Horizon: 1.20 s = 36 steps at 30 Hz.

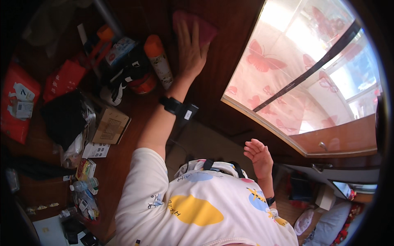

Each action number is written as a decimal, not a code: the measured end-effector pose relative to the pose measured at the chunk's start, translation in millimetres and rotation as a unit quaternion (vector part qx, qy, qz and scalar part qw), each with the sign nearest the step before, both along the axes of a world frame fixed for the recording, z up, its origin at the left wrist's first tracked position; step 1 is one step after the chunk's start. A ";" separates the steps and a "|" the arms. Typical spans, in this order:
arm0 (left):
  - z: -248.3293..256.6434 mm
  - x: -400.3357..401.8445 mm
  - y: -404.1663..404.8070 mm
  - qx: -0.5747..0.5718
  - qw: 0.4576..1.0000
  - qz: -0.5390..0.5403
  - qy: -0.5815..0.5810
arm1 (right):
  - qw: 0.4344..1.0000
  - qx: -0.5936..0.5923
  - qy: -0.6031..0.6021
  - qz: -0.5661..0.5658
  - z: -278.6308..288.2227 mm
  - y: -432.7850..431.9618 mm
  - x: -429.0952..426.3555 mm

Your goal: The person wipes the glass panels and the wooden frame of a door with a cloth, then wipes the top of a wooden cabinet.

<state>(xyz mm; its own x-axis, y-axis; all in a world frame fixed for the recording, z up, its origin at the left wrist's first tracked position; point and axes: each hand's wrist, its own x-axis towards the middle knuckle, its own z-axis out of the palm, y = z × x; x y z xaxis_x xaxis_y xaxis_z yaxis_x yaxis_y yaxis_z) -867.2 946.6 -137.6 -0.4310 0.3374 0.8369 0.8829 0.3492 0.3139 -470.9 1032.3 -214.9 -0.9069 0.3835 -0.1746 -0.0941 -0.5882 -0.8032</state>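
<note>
My left hand (192, 50) reaches far forward, its fingers spread over a folded pink cloth (205, 30). The cloth lies flat against a dark wooden surface (229, 33). A black strap with a small box-shaped device (181, 108) is around my left wrist. Just left of that hand stands a spray can with an orange cap (159, 61). My right hand (259, 158) is held up near my body, palm partly in view, with nothing in it. Beyond it is a framed glass pane (271, 80) that shows a curtain with red butterflies.
Along the left, a wooden tabletop (123, 156) carries a cardboard box (111, 126), red bags (64, 78), a black bag (63, 118) and plastic bottles (79, 185). A metal handle (321, 167) sticks out at the right, above a bed with a pillow (327, 221).
</note>
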 end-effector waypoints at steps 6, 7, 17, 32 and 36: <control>-76.7 15.9 -0.9 0.002 0.990 0.008 -0.142 | 0.999 -0.005 -0.028 -0.028 -5.9 -3.1 9.1; -86.4 18.7 -0.6 0.008 0.986 0.009 -0.164 | 0.999 -0.007 -0.028 -0.029 -6.9 -4.1 9.6; -181.2 46.9 22.5 0.061 0.953 0.068 -0.289 | 0.999 -0.009 -0.033 -0.041 -11.1 -11.0 4.1; -89.0 95.8 62.8 0.160 0.945 -0.043 -0.284 | 0.994 0.023 -0.061 -0.088 -6.4 -22.5 -6.5; -27.3 61.7 51.3 0.170 0.961 -0.044 -0.214 | 0.991 0.014 -0.065 -0.119 -10.2 -26.5 2.1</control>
